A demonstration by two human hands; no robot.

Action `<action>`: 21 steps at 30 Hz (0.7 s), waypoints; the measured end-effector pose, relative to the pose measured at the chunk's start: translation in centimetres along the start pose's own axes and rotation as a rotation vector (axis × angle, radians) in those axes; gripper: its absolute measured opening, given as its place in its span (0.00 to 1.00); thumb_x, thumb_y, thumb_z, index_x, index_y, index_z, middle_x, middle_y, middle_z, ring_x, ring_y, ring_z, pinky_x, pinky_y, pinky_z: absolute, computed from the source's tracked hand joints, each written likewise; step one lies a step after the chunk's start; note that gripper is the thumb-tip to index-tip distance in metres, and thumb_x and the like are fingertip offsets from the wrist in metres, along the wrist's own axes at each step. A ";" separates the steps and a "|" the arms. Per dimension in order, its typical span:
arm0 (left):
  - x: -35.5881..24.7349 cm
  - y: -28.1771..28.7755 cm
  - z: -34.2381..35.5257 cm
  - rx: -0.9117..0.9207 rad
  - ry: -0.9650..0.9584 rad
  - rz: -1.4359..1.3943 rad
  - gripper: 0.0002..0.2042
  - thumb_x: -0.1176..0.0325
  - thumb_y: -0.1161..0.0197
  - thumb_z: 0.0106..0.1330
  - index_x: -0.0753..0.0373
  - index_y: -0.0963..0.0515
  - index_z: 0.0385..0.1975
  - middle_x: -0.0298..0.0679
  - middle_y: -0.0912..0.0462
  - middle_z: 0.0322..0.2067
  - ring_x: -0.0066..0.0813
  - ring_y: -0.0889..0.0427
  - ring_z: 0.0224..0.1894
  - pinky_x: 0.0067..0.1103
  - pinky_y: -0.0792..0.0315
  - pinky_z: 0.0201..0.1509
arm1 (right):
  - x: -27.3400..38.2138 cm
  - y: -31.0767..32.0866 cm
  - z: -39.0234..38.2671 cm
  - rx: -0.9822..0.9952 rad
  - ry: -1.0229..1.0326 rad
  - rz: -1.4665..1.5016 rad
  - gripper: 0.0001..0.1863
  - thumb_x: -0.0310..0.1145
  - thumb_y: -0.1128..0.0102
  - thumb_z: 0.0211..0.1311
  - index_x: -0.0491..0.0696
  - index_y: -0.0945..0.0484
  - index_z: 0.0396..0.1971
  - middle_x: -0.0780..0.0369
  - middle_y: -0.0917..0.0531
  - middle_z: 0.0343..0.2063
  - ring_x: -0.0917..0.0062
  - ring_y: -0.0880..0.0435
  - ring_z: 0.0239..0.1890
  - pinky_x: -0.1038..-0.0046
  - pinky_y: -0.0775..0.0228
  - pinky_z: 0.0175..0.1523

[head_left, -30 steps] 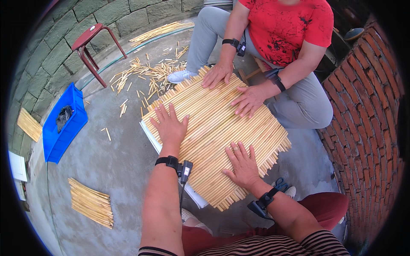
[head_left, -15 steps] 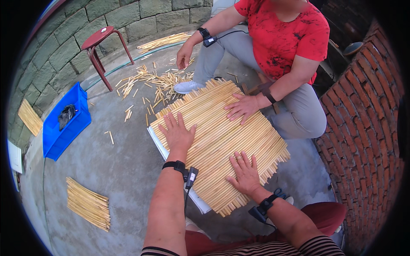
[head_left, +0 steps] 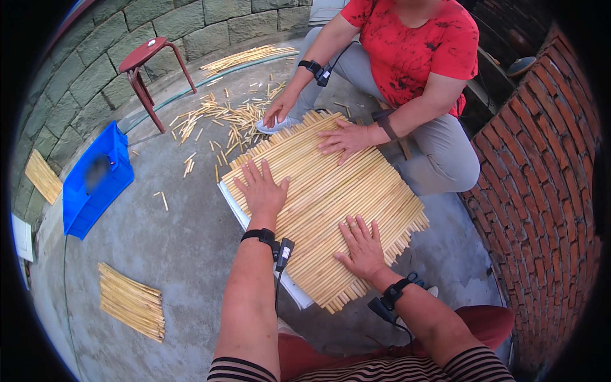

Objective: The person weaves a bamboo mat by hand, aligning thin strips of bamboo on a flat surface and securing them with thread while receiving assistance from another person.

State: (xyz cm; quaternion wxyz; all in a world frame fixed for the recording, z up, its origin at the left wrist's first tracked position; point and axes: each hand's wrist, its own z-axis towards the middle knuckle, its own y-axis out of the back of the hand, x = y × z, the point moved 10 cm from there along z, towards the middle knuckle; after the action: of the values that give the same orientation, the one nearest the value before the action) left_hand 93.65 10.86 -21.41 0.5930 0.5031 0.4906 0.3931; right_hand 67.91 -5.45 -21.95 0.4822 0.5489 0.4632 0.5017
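At the centre of the frame we have a broad layer of pale sticks [head_left: 324,204], laid side by side, their ends uneven along the edges. A white board [head_left: 294,290] shows from beneath along its lower-left side. We rest our left hand [head_left: 263,194] palm down on its left part, fingers spread; our right hand [head_left: 364,251] lies likewise on its lower right. In both, the grip is wide and flat, with hold of nothing. Above centre, a co-worker [head_left: 420,57] in a red top sits with one palm on the sticks too and the other arm reaching down near a light shoe [head_left: 277,125]. Short cut pieces [head_left: 235,124] litter the floor [head_left: 197,254] left of that shoe. Farther out, we see a dark red stool [head_left: 141,55] at upper left, a blue crate [head_left: 105,207] below it, a flat bunch of sticks [head_left: 130,302] at lower left and a brick wall [head_left: 541,191] at right.
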 end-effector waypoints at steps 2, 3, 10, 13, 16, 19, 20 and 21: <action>0.0 0.2 0.0 0.007 -0.001 0.003 0.43 0.35 0.51 0.73 0.58 0.46 0.79 0.55 0.54 0.80 0.54 0.63 0.82 0.58 0.71 0.79 | 0.1 0.1 0.0 -0.014 -0.001 -0.006 0.45 0.66 0.51 0.69 0.53 0.42 0.78 0.56 0.42 0.78 0.59 0.52 0.82 0.45 0.73 0.81; 0.0 0.1 -0.1 0.018 0.004 0.015 0.43 0.35 0.51 0.73 0.58 0.46 0.79 0.55 0.54 0.80 0.54 0.63 0.83 0.58 0.71 0.79 | 0.0 0.1 0.1 -0.018 -0.002 -0.013 0.45 0.67 0.51 0.69 0.53 0.42 0.78 0.56 0.41 0.78 0.60 0.52 0.82 0.44 0.72 0.81; 0.1 0.1 0.0 0.035 0.008 -0.007 0.43 0.35 0.53 0.73 0.58 0.48 0.80 0.53 0.54 0.80 0.52 0.64 0.83 0.58 0.72 0.80 | -0.1 0.0 0.1 -0.015 -0.009 0.031 0.47 0.67 0.50 0.68 0.53 0.43 0.78 0.58 0.42 0.78 0.60 0.54 0.82 0.45 0.74 0.81; 0.1 -0.1 0.1 0.036 0.008 0.001 0.43 0.33 0.54 0.73 0.58 0.47 0.80 0.53 0.54 0.80 0.53 0.63 0.83 0.58 0.70 0.79 | -0.2 0.0 0.2 0.002 -0.016 0.029 0.47 0.67 0.50 0.68 0.53 0.44 0.78 0.58 0.43 0.78 0.59 0.54 0.82 0.45 0.74 0.81; 0.1 0.1 0.1 0.020 -0.002 0.000 0.43 0.33 0.54 0.73 0.57 0.47 0.80 0.53 0.54 0.80 0.52 0.63 0.83 0.59 0.70 0.79 | 0.0 0.3 0.1 -0.011 -0.010 0.051 0.47 0.65 0.47 0.67 0.51 0.43 0.78 0.56 0.42 0.78 0.58 0.54 0.82 0.46 0.74 0.81; 0.0 0.2 0.0 0.029 -0.001 0.010 0.43 0.33 0.55 0.73 0.57 0.48 0.80 0.53 0.55 0.80 0.52 0.64 0.83 0.59 0.72 0.79 | 0.0 0.2 0.2 0.008 -0.018 0.046 0.47 0.66 0.48 0.67 0.52 0.44 0.78 0.57 0.43 0.78 0.59 0.55 0.82 0.46 0.76 0.81; 0.0 0.2 0.0 0.034 0.000 0.010 0.43 0.33 0.55 0.73 0.57 0.48 0.80 0.52 0.55 0.81 0.52 0.64 0.83 0.59 0.72 0.79 | 0.0 0.1 0.2 0.020 -0.025 0.038 0.47 0.66 0.49 0.68 0.52 0.44 0.79 0.57 0.44 0.79 0.59 0.55 0.82 0.45 0.77 0.81; 0.0 0.2 0.0 0.044 0.000 0.007 0.43 0.33 0.55 0.73 0.57 0.49 0.80 0.52 0.55 0.81 0.52 0.64 0.83 0.59 0.72 0.79 | 0.0 0.1 0.2 0.015 -0.017 0.037 0.47 0.66 0.49 0.68 0.52 0.44 0.79 0.57 0.44 0.79 0.59 0.55 0.82 0.46 0.77 0.81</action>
State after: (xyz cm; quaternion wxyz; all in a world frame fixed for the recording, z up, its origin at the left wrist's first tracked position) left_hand 93.64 10.94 -21.25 0.5804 0.5176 0.4973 0.3846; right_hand 68.15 -5.45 -21.82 0.4726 0.5654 0.4527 0.5021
